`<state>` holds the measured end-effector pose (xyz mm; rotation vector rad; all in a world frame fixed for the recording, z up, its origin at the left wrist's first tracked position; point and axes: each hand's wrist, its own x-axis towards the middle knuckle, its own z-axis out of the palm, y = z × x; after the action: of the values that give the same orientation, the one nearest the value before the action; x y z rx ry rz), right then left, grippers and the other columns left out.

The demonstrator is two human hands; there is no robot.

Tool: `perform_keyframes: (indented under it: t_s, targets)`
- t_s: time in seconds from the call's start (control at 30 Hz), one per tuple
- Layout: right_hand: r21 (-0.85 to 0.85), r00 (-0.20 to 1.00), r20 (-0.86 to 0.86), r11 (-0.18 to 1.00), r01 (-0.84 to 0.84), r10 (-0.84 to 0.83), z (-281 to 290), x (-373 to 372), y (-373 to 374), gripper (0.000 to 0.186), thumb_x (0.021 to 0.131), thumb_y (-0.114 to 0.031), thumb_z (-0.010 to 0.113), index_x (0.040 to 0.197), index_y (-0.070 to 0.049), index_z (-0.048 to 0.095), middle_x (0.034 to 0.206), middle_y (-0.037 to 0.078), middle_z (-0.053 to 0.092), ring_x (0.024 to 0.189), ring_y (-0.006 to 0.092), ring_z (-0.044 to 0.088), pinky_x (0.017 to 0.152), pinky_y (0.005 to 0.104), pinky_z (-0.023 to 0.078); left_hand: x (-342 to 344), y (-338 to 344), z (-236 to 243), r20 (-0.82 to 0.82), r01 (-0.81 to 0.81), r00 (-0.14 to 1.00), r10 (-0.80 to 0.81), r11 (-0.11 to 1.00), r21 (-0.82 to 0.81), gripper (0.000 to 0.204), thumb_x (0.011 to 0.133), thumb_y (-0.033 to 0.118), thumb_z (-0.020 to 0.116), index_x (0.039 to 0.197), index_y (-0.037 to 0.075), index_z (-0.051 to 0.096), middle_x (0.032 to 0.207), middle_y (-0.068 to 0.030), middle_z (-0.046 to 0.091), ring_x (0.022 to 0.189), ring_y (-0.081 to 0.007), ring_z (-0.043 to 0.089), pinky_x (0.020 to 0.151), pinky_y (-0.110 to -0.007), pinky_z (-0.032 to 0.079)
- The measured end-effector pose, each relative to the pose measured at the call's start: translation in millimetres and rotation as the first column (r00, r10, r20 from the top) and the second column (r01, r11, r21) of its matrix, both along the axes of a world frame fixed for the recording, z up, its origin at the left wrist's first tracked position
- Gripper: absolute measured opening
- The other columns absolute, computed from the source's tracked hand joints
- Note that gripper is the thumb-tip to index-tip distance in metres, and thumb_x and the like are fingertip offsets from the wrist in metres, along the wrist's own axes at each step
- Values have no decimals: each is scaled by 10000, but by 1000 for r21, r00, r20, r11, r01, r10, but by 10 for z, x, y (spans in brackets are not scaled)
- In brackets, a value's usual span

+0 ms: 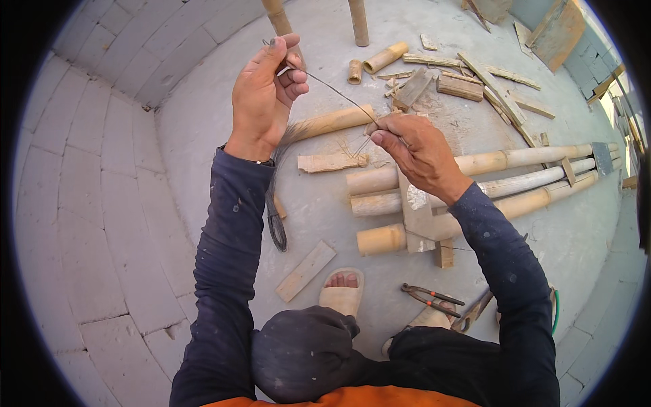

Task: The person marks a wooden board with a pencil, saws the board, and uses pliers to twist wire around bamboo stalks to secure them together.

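A thin metal wire stretches between my two raised hands. My left hand, up at the left, has its fingers curled and pinches one end of the wire. Lower and to the right, my right hand grips the wire between thumb and fingers, and short wire ends stick out below its fingertips. A looped bundle of dark wire hangs or lies beside my left forearm; which one I cannot tell. Under my right hand, several bamboo poles lie side by side with a short board across them.
Pincers with orange-marked handles and a handsaw lie near my feet. A wood offcut is by my left sandal. Wood scraps and bamboo pieces litter the far floor. A block wall rises at left.
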<state>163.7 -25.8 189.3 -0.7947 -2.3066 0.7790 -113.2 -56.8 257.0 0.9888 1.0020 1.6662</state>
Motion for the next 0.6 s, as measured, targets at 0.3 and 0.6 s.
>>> perform_keyframes:
  t_s: [0.3, 0.6]
  targets:
    - [-423, 973, -228, 903, -77, -24, 268, 278, -320, 285, 1159, -257, 634, 1254, -35, 786, 839, 25, 697, 753, 113, 633, 700, 330, 511, 530, -273, -94, 99, 268, 963, -250, 926, -267, 443, 1155, 393, 646, 1317, -18, 676, 1083, -76, 745, 1024, -170, 775, 879, -310, 651]
    - [-231, 989, -150, 972, -47, 12, 432, 392, -431, 188, 1088, -184, 707, 1177, -38, 785, 899, 85, 748, 755, 215, 734, 693, 361, 567, 795, -487, -241, -98, 350, 912, -399, 880, -322, 365, 1158, 405, 638, 1076, 51, 681, 973, -50, 701, 691, -122, 698, 549, -226, 525]
